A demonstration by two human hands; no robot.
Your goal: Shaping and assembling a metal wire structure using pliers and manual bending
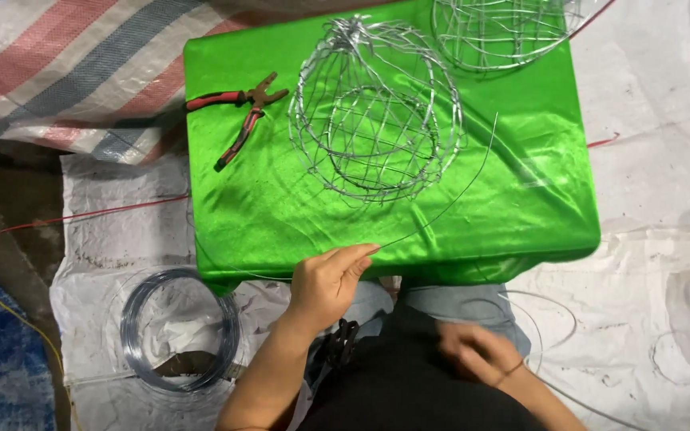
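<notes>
My left hand (327,281) pinches the near end of a long thin wire (457,195) at the front edge of a green-covered table (537,207). The wire curves up and to the right across the cloth. A rounded wire cage (377,112) lies on its side in the middle of the cloth, beyond the hand. Red-handled pliers (239,112) lie open on the cloth to the cage's left. My right hand (473,353) is low by my lap, blurred, with its fingers curled; I cannot see anything in it.
A second wire cage (505,28) sits at the table's far right edge. A coil of silver wire (179,329) lies on white sheeting on the floor at the left. Loose wire loops (553,319) lie at the right. A striped tarp (57,72) covers the far left.
</notes>
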